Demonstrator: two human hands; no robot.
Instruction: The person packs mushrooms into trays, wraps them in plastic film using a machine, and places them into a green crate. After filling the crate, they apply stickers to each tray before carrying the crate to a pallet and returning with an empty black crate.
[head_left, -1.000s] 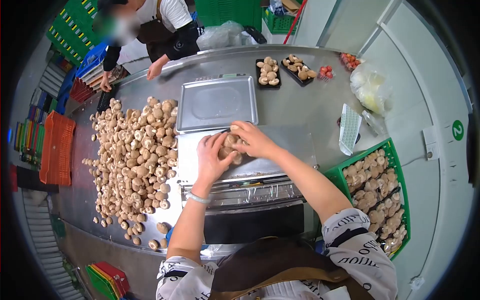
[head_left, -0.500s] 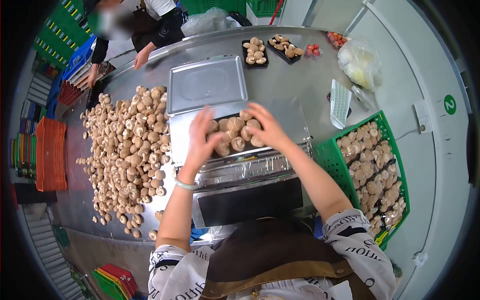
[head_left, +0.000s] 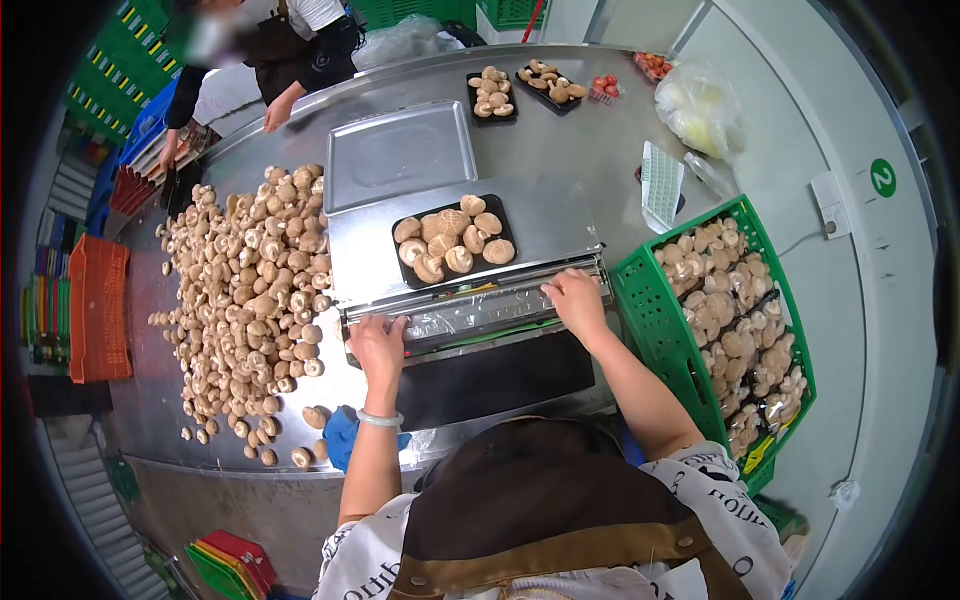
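Observation:
A black tray (head_left: 484, 271) of brown mushrooms (head_left: 441, 243) sits on the metal top of a wrapping machine (head_left: 560, 225). Just in front of it, clear plastic film (head_left: 470, 318) lies across the machine's roller area. My left hand (head_left: 377, 347) is closed at the film's left end, and my right hand (head_left: 577, 303) pinches near its right end. Both hands are apart from the tray. Some of the fingertips are hidden from above. A large heap of loose mushrooms (head_left: 245, 290) covers the table to the left.
A green crate (head_left: 668, 345) with wrapped mushroom trays stands at the right. Behind the machine are an empty metal tray (head_left: 400, 155) and two filled black trays. A blue cloth (head_left: 343, 437) lies by my left forearm. Across the table a co-worker (head_left: 300, 50) handles something dark.
Both hands have left the mushrooms in the tray and come back toward me, onto the film at the machine's front. The filled tray now shows fully.

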